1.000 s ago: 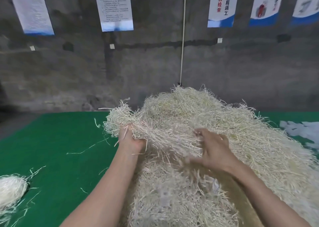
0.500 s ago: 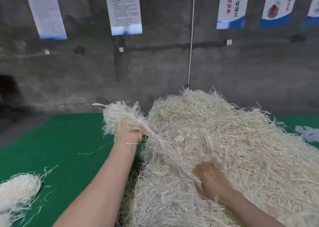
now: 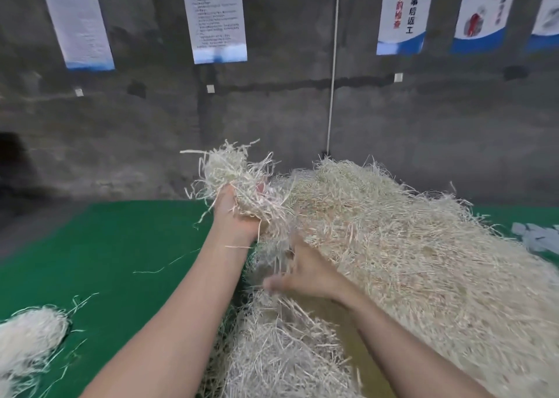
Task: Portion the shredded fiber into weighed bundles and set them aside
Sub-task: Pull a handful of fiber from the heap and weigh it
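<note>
A big heap of pale shredded fiber [image 3: 408, 261] covers the right half of the green mat [image 3: 106, 261]. My left hand [image 3: 239, 216] is raised at the heap's left edge and grips a tuft of fiber [image 3: 233, 173] that sticks up above the fist, with strands still trailing down into the heap. My right hand [image 3: 305, 273] is lower, blurred by motion, fingers spread against the strands that hang below the tuft. A separate bundle of fiber [image 3: 27, 343] lies on the mat at the lower left.
A grey concrete wall [image 3: 272, 131] with several hanging posters stands close behind the mat. A white cord [image 3: 332, 64] runs down the wall. Pale scraps [image 3: 538, 234] lie at the mat's right edge. Loose strands [image 3: 163, 264] are scattered on the green surface.
My left hand has lifted its tuft higher and pulled it away from the heap. My right hand has come up out of the pile to the strands hanging under the tuft.
</note>
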A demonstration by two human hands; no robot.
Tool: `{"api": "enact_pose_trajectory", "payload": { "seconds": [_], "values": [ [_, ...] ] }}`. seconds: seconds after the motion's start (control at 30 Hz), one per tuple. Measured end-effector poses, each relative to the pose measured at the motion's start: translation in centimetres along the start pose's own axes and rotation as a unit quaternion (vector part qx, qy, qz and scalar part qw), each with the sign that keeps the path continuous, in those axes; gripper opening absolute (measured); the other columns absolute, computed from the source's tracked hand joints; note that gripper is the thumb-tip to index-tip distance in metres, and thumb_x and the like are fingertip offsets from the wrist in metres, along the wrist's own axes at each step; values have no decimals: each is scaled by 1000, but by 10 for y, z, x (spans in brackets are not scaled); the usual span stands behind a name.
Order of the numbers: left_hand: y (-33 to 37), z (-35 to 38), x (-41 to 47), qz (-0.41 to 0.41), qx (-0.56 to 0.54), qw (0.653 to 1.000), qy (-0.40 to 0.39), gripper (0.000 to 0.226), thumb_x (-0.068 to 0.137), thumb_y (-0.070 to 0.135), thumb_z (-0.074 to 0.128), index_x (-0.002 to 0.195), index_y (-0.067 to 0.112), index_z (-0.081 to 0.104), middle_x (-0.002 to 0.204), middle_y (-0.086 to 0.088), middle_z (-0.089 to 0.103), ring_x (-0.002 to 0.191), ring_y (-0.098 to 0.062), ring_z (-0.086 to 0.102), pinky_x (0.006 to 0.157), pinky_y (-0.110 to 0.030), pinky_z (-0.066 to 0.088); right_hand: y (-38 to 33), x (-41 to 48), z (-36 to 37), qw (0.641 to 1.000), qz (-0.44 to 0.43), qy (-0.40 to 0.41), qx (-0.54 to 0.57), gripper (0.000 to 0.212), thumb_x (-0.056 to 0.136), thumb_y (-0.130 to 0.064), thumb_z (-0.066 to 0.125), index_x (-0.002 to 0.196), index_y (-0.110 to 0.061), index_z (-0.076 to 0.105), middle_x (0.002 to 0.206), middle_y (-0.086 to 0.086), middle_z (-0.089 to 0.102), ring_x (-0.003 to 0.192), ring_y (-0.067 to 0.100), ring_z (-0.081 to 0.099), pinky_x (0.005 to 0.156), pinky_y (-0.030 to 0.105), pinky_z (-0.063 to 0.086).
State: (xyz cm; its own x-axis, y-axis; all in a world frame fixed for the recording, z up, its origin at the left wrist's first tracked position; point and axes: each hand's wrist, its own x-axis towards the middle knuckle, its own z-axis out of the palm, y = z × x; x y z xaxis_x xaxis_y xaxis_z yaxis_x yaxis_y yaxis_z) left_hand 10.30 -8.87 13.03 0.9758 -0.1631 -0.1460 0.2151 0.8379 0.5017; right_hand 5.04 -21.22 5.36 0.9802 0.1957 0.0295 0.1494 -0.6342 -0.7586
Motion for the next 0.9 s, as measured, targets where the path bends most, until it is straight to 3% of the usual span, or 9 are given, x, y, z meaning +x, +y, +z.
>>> {"api": "enact_pose_trajectory", "payload": {
  "seconds": [0.13,0.23,0.3,0.37,0.43,0.57,0.67,0.77,0.9],
  "values": [
    [11,-1,-11,24,324,945,-39,13,91,1,46,85,5,58,62,-6,69,55,-16,66,58,-34,58,26,23,-4,960,99,159,209,17,93,-4,49,104,-9,62,100,5,65,63,17,57,56,29,50],
    [-6,-30,-6,-35,715,695,-74,32,85,-2,52,117,5,53,113,-12,65,87,-16,64,81,-34,56,26,27,-31,914,64,267,297,28,89,8,47,86,-14,64,80,0,63,55,18,57,48,23,47],
    [-27,-49,-1,-27,845,532,-45,41,81,0,51,121,5,50,105,-9,62,70,-12,57,61,-23,53,24,26,-36,923,47,284,256,35,85,13,46,79,-17,63,83,-9,58,43,12,49,37,19,38],
    [-35,-58,6,99,875,475,-2,25,81,4,48,104,7,58,77,3,56,60,-10,53,50,-20,42,34,22,-33,946,38,273,171,32,85,10,50,84,-20,62,96,-11,57,41,7,48,37,19,38],
    [-30,-62,12,223,827,511,70,17,84,6,47,73,14,56,65,4,55,56,-12,52,47,-18,35,53,12,-24,969,3,247,-27,19,90,-6,56,84,-24,56,84,-11,59,49,4,54,44,16,44],
    [-4,-47,23,301,460,800,243,18,85,-5,48,72,7,48,75,-9,56,65,-24,52,45,-21,41,116,-15,-4,925,54,56,-371,19,98,-14,39,83,-23,45,90,3,64,87,22,62,77,33,51],
    [-1,-38,24,306,491,782,230,12,86,-5,52,81,5,48,87,-11,57,71,-21,53,63,-35,49,133,-19,-6,906,72,76,-411,23,93,-5,40,104,-20,53,94,-1,64,88,21,62,74,31,51],
    [-13,-40,17,302,586,736,153,17,84,-6,54,81,10,55,80,-3,59,72,-19,58,56,-25,47,97,-7,-41,988,89,70,-102,29,87,-5,57,93,-32,48,93,-12,54,84,15,63,63,20,48],
    [-22,-43,-1,321,658,678,67,36,79,-12,53,68,22,54,70,8,57,63,-11,57,43,-9,36,11,-17,-91,973,-107,193,64,50,78,-24,70,110,-54,46,120,-31,45,120,3,45,97,26,39]
  ]
}}
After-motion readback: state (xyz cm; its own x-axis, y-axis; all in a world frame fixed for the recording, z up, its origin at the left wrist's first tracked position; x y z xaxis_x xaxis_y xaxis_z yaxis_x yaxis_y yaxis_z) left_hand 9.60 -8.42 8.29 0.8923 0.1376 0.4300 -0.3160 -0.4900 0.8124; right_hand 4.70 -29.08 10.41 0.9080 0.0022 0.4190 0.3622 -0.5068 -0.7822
